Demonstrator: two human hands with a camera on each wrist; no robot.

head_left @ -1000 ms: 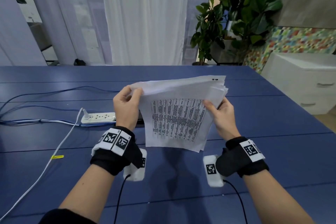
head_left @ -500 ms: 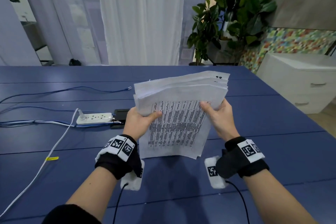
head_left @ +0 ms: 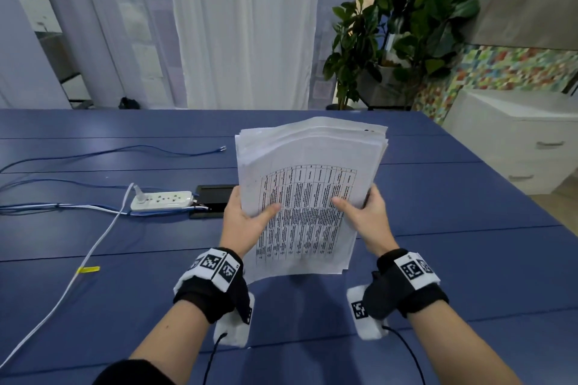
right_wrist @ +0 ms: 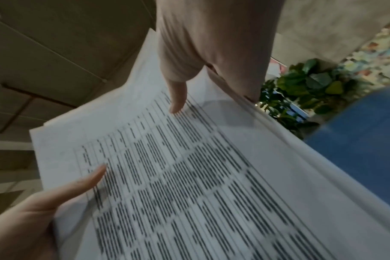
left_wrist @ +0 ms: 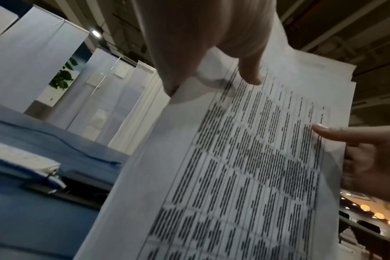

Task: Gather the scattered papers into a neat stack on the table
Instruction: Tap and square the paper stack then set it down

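Observation:
A thick stack of white papers (head_left: 309,184), its front sheet printed with a table, stands nearly upright above the blue table (head_left: 453,259). My left hand (head_left: 250,216) grips its left edge, thumb across the front sheet. My right hand (head_left: 359,206) grips the right edge the same way. The upper sheet edges fan out slightly and curl away from me. In the left wrist view the printed stack of papers (left_wrist: 245,167) fills the frame under my left thumb (left_wrist: 249,70). The right wrist view shows the same stack of papers (right_wrist: 189,184) under my right thumb (right_wrist: 177,98).
A white power strip (head_left: 161,201) with white and blue cables (head_left: 93,247) lies on the left of the table beside a black cable hatch (head_left: 212,197). A potted plant (head_left: 403,28) and a white cabinet (head_left: 513,141) stand beyond the table's right side.
The stack has turned from tilted and fanned to nearly upright and squarer. My left hand slid down from the top left corner to the lower left edge. My right hand stayed on the right edge.

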